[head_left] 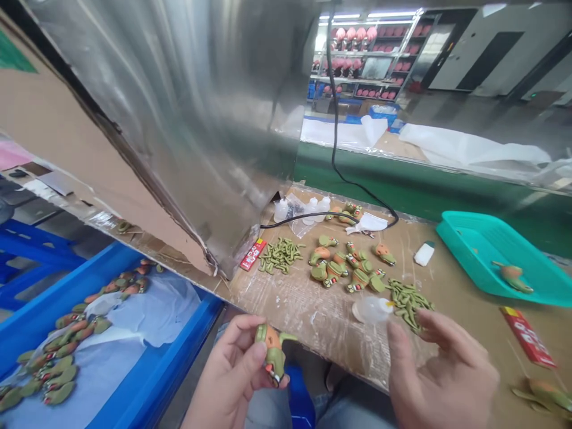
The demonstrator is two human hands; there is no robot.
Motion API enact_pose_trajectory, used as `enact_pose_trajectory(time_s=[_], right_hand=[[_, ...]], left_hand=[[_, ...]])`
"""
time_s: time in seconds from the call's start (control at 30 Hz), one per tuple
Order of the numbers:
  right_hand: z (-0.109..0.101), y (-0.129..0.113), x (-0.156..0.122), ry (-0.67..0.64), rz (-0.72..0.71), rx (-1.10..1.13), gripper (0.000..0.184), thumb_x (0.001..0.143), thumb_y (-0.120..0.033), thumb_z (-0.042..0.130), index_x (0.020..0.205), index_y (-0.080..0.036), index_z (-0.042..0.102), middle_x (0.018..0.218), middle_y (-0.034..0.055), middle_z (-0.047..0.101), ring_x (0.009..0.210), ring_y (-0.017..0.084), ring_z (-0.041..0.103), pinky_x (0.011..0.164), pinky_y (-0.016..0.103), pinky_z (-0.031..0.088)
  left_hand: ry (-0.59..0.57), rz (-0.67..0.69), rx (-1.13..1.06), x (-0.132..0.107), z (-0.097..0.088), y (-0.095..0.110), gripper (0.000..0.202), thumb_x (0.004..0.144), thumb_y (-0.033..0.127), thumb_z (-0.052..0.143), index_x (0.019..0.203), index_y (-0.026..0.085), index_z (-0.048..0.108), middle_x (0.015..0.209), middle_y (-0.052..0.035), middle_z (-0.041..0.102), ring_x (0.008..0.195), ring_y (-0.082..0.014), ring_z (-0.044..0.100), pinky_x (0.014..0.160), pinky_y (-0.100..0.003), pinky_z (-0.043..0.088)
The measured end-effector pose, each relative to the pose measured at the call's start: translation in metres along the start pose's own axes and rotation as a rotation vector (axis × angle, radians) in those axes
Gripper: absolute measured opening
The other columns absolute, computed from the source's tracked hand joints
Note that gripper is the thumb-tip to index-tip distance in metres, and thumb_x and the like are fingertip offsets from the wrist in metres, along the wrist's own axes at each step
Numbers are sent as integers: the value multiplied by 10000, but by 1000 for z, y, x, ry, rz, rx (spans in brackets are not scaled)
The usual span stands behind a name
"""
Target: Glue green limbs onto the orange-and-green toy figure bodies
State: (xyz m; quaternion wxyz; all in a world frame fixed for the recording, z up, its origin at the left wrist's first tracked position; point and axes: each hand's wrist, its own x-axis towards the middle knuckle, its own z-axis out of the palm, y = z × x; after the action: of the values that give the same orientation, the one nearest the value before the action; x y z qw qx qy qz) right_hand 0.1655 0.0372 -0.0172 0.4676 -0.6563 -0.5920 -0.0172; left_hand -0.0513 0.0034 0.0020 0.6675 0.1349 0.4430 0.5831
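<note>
My left hand (232, 375) pinches a small green and orange toy figure (271, 351) below the table's front edge, thumb and fingers closed round it. My right hand (440, 369) hovers over the table's front edge with fingers apart, holding nothing. Just beyond its fingertips lie a clear squeeze bottle (370, 309) on its side and a pile of small green parts (409, 301). A cluster of several similar figures (346, 268) lies in the middle of the table.
A blue crate (174, 357) at the left holds several figures on white sheet. A teal tray (478, 244) with one figure sits at the right. Another green pile (280, 255), red packets (252, 254), small bottles (308, 210), a black cable and a big foil-covered panel (179, 119) stand behind.
</note>
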Motion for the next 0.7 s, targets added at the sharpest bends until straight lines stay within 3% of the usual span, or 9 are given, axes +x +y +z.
enact_pose_trajectory(time_s=[0.07,0.17,0.27,0.33,0.47,0.7], right_hand=[[12,-21,5,-175,-201,50,143,864,-255,530,989,-187,541,917,84,591,837,218,555,753,349,447],[59,-40,12,-474,-382,86,112,886,-177,474,975,-208,534,889,31,612,820,161,575,725,275,476],[108,-46,18,-536,-388,29,102,866,-139,510,961,-158,544,908,31,596,868,172,572,759,329,483],[128,-47,22,-530,-361,-18,78,874,-151,522,946,-142,553,901,24,582,864,175,572,755,358,486],[141,-45,30,-518,-344,-72,72,886,-163,523,940,-141,565,913,22,586,877,173,576,769,369,488],[153,-57,39,-595,-451,-97,115,861,-196,570,970,-163,582,958,28,576,921,185,555,793,379,479]], left_hand=[[-1,7,-9,1,-2,2,203,689,191,734,872,186,645,659,11,690,510,-112,601,495,-307,580],[-36,18,-33,0,-5,5,211,697,186,727,895,193,655,677,7,708,500,-118,608,462,-305,585],[-106,-20,-84,-3,-10,9,237,697,220,727,926,200,670,796,-44,749,547,-145,649,457,-293,580],[-140,-45,-117,-5,-15,13,253,692,237,731,938,204,678,852,-67,756,607,-176,677,460,-286,574],[-113,-23,-135,-3,-25,16,235,695,221,727,926,208,685,838,-61,757,618,-184,682,454,-279,569],[-91,-30,-126,4,-31,14,253,643,243,765,885,215,700,740,-23,740,515,-142,645,431,-270,566]])
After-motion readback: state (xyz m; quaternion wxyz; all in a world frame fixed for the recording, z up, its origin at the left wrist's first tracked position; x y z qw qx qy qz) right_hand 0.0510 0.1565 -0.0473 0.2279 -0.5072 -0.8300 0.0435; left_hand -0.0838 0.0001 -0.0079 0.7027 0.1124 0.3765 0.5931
